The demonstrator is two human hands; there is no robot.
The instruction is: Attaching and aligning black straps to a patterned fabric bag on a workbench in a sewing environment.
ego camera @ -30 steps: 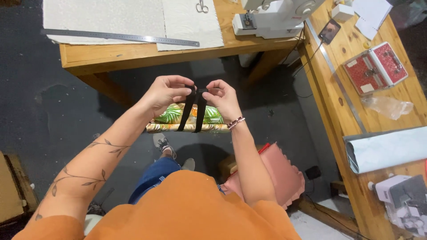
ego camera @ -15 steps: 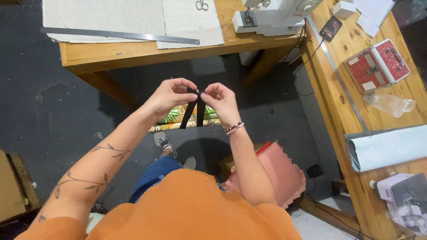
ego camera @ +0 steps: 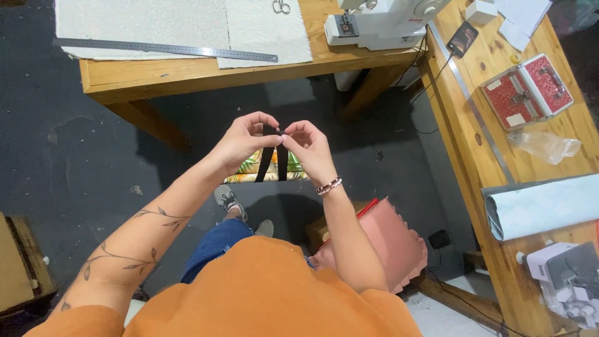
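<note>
A folded black strap [ego camera: 273, 163] hangs in two strands from between my hands, above the dark floor. My left hand [ego camera: 243, 140] pinches its top from the left side. My right hand [ego camera: 306, 145], with a bead bracelet on the wrist, pinches the same spot from the right, fingertips touching the left hand's. Behind the strap lies a leaf-patterned cushion [ego camera: 242, 173], partly hidden. I am seated, in an orange shirt and blue jeans.
A wooden table [ego camera: 187, 73] ahead carries pale cloth [ego camera: 156, 22], a metal ruler [ego camera: 162, 50], scissors [ego camera: 281, 6] and a white sewing machine [ego camera: 380, 22]. A second table [ego camera: 474, 150] on the right bears a red case [ego camera: 527, 90], a pale roll [ego camera: 543, 206]. A pink folder [ego camera: 390, 240] stands beside my leg.
Both hands have drawn closer together and risen slightly, and the strap's strands now hang straighter and nearer each other.
</note>
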